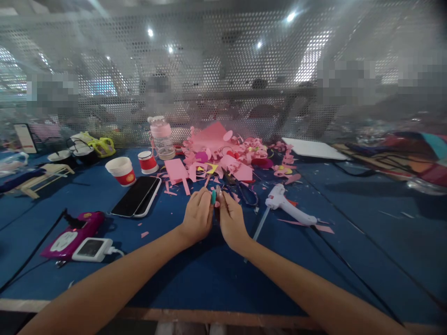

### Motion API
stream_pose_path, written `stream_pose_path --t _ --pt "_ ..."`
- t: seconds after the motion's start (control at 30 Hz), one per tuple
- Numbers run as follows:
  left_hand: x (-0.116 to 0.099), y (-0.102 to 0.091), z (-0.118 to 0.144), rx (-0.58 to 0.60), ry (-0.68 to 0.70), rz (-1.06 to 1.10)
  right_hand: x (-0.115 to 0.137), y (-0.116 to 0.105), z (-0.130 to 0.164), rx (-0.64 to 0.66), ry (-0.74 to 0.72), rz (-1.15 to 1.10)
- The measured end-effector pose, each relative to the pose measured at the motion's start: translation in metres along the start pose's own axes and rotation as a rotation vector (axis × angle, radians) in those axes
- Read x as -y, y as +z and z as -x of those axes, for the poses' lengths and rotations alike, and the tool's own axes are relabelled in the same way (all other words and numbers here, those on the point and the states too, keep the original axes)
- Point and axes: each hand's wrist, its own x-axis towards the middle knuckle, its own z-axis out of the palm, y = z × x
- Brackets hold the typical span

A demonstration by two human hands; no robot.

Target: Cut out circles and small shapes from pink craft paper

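Centrally, left hand (197, 215) and right hand (230, 217) pinching small teal piece (213, 197), scissors (244, 190) just beyond, glue gun (288, 208) right, phones (137, 197) left, pink paper scraps (223, 156) behind.

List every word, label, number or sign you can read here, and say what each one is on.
None can be read.
Red cup: a white band, no letters to make out.
White cup: a yellowish mark on its red base, too blurred.
White device: screen too small to read.
Upright card at far left: print too blurred.
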Motion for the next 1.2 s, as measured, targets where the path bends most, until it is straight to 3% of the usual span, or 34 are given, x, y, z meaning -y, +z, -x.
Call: stream_pose_path --t 0.13,0.23,0.4,0.5,0.57,0.7,0.8,1.1,1.2 --pt "-0.002 -0.002 0.000 0.021 -0.150 0.153 0.002 -0.010 -0.007 -0.004 -0.217 0.182" --pt "-0.001 -0.002 0.001 0.014 -0.134 0.220 -0.002 -0.018 -0.010 0.034 -0.327 0.264" --pt "0.008 0.002 0.000 0.007 -0.077 0.305 -0.008 -0.023 -0.012 0.063 -0.371 0.260" --pt "0.015 0.003 -0.001 -0.035 -0.071 0.353 -0.007 -0.022 -0.014 0.077 -0.294 0.149" --pt "0.018 0.003 -0.002 -0.053 -0.099 0.372 -0.006 -0.021 -0.017 0.073 -0.167 0.003" --pt "0.022 0.004 -0.004 -0.058 -0.218 0.415 -0.008 -0.020 -0.022 0.060 0.108 -0.300" --pt "0.025 0.006 -0.002 -0.053 -0.319 0.448 -0.011 -0.021 -0.026 0.101 0.212 -0.418" --pt "0.031 0.007 -0.001 -0.160 -0.433 0.393 -0.015 -0.021 -0.028 0.261 0.259 -0.433" --pt "0.031 0.006 -0.002 -0.181 -0.425 0.390 -0.013 -0.021 -0.026 0.251 0.244 -0.396"
